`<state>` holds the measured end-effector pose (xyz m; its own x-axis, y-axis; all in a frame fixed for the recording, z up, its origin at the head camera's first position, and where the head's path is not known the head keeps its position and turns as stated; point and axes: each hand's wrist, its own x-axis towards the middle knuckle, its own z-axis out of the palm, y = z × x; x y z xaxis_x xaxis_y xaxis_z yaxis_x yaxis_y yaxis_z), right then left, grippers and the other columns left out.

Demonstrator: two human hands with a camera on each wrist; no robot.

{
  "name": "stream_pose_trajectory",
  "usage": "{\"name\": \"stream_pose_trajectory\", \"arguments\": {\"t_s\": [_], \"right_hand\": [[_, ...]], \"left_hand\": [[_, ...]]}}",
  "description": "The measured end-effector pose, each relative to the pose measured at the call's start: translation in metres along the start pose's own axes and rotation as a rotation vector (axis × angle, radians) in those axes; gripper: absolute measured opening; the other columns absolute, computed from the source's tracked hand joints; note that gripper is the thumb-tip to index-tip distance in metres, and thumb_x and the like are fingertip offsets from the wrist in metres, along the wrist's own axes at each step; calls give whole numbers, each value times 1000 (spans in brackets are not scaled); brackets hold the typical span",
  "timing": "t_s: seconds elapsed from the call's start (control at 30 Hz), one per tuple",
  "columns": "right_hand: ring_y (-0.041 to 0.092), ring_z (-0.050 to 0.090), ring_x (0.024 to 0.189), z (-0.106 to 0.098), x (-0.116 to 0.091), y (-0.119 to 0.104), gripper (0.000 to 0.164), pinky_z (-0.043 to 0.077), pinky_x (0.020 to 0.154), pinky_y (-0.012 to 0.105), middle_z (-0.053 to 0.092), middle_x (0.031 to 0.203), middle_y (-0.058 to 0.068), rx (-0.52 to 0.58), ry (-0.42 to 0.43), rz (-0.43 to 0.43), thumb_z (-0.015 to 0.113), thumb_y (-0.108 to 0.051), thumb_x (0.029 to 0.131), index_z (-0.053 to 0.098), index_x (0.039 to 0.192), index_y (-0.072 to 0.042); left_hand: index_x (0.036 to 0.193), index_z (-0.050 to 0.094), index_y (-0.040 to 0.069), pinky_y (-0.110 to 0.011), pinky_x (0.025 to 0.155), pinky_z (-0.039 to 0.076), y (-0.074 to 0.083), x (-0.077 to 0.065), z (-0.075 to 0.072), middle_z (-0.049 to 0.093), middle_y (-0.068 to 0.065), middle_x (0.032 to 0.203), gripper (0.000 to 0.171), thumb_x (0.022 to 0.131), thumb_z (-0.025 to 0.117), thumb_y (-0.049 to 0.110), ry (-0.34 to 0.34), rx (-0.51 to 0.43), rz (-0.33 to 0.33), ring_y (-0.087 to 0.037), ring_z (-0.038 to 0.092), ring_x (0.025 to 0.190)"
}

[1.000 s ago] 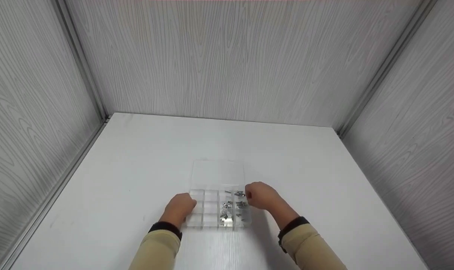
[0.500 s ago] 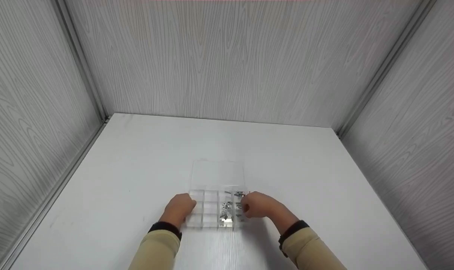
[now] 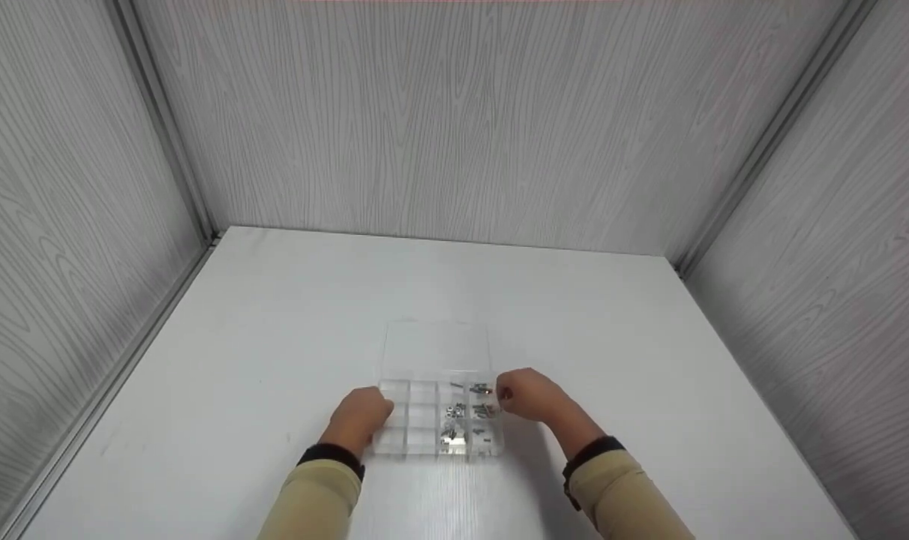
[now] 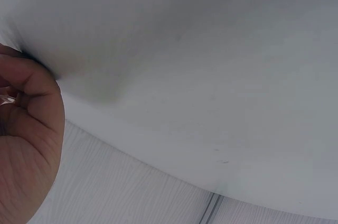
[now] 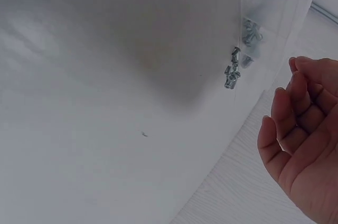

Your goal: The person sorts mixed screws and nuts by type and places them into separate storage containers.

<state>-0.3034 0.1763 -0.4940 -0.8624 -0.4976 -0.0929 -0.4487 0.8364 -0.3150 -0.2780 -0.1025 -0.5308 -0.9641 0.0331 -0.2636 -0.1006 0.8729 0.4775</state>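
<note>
A clear plastic compartment box (image 3: 422, 414) stands on the table with its lid folded back. My left hand (image 3: 359, 415) grips its left side; in the left wrist view the curled fingers (image 4: 31, 84) show, with a sliver of clear plastic between them. Close by the right-hand compartments is my right hand (image 3: 528, 394), thumb and index tips together and the other fingers curled. I cannot tell whether a small part is pinched there. Small metal screws (image 3: 481, 410) lie in the right column, and shiny nuts (image 3: 454, 410) in the column beside it.
The transparent lid (image 3: 436, 346) lies behind the box. Beneath everything is a white table (image 3: 274, 322), bounded by a back wall (image 3: 424, 120) and side walls with pale wood grain. Shadows fall below the right forearm.
My right hand dipped over the middle right compartments, then came back up and right, uncovering the screws there. The left hand and the box have stayed in place.
</note>
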Motion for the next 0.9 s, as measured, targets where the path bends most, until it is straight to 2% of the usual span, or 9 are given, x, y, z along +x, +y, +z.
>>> {"name": "stream_pose_trajectory", "arguments": {"t_s": [0.17, 0.33, 0.43, 0.53, 0.63, 0.77, 0.9], "right_hand": [[15, 51, 66, 7, 3, 7, 10, 44, 61, 32, 58, 70, -1, 4, 38, 68, 61, -1, 74, 64, 74, -11], [16, 52, 66, 14, 5, 11, 11, 45, 62, 32, 60, 72, 3, -25, -9, 93, 62, -1, 73, 67, 75, -11], [15, 52, 68, 18, 6, 13, 12, 46, 64, 32, 60, 74, 2, 10, -45, 139, 62, -1, 74, 67, 77, -10], [16, 53, 72, 21, 7, 16, 13, 47, 69, 33, 60, 77, 1, 62, -58, 180, 63, 0, 74, 68, 80, -10], [17, 53, 75, 25, 7, 18, 14, 47, 71, 34, 60, 79, 1, 106, -59, 195, 62, 2, 75, 67, 79, -11], [17, 54, 77, 29, 6, 20, 15, 47, 72, 34, 60, 81, 0, 122, -57, 209, 61, 1, 77, 66, 78, -12], [17, 54, 78, 31, 7, 20, 14, 47, 74, 35, 60, 82, 0, 111, -60, 228, 61, -1, 78, 67, 82, -12]], "left_hand": [[82, 61, -2, -40, 81, 46, 1, 0, 0, 62, -16, 90, 26, 88, 47, 19, -10, 13, -6, -27, 57, 80], [84, 62, -2, -41, 79, 46, 2, 1, 0, 62, -15, 90, 28, 89, 49, 22, -20, 5, -35, -26, 57, 79], [87, 62, -3, -42, 80, 46, 3, 1, 1, 63, -16, 91, 27, 88, 49, 21, -15, 2, -38, -27, 57, 81], [82, 61, -2, -41, 79, 46, 3, 0, 2, 62, -15, 88, 25, 87, 48, 19, -9, 1, -33, -26, 56, 78], [81, 61, -1, -38, 71, 47, 4, 0, 2, 61, -14, 85, 25, 88, 47, 19, -32, -15, -50, -25, 55, 72], [88, 62, -1, -35, 64, 47, 4, 1, 2, 59, -13, 84, 26, 90, 47, 20, -67, -40, -78, -23, 53, 69], [88, 62, -2, -36, 68, 46, 4, 3, 2, 60, -13, 85, 27, 89, 47, 20, -58, -35, -74, -24, 53, 70]]}}
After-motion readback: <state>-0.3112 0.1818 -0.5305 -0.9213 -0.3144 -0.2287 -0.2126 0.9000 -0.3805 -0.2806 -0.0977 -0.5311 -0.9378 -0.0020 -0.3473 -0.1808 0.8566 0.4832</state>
